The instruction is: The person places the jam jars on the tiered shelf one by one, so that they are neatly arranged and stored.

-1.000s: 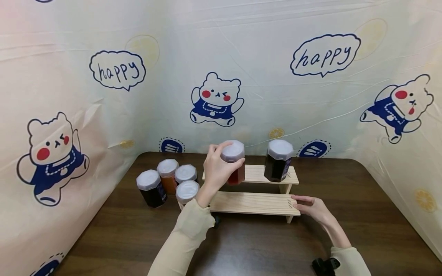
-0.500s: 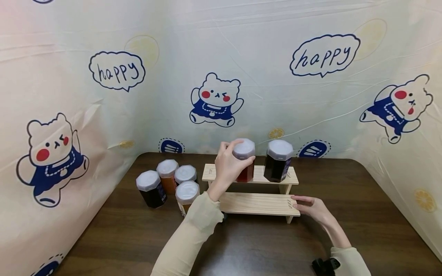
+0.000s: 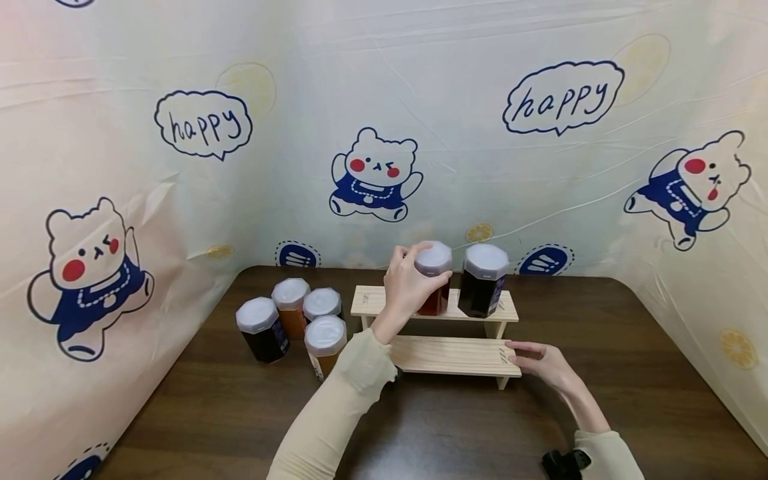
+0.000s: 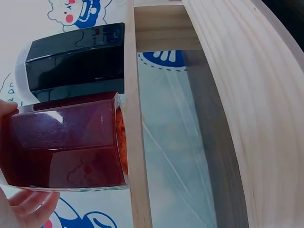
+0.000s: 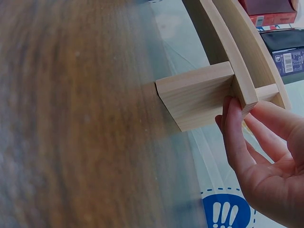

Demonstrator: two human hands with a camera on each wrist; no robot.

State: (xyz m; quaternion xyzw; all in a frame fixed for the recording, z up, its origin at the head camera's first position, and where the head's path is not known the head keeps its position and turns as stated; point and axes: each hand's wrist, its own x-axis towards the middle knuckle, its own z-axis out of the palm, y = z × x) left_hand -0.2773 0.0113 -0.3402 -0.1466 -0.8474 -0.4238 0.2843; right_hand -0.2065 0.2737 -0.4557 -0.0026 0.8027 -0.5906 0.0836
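Note:
My left hand (image 3: pixel 408 283) grips a jar of dark red contents (image 3: pixel 437 301) near its whitish lid, thumb on the near side. The jar is upright at the upper board (image 3: pixel 379 301) of a two-step wooden rack; in the left wrist view its base (image 4: pixel 122 147) is right at that board's edge. Just to its right, on the same board, stands a black jar (image 3: pixel 479 295) with a matching lid. My right hand (image 3: pixel 546 363) pinches the right end of the lower board (image 3: pixel 453 355) between thumb and fingers, as the right wrist view also shows.
Left of the rack, several lidded jars cluster on the dark wooden table (image 3: pixel 198 393): a black one (image 3: pixel 267 343), an orange one (image 3: pixel 293 320), an amber one (image 3: pixel 326 360) and another dark one (image 3: pixel 323 303). A printed cloth (image 3: pixel 288 200) hangs behind and at both sides.
My left hand has carried the red jar to the right and slightly down, close to the black jar. The right hand has stayed at the lower board's end.

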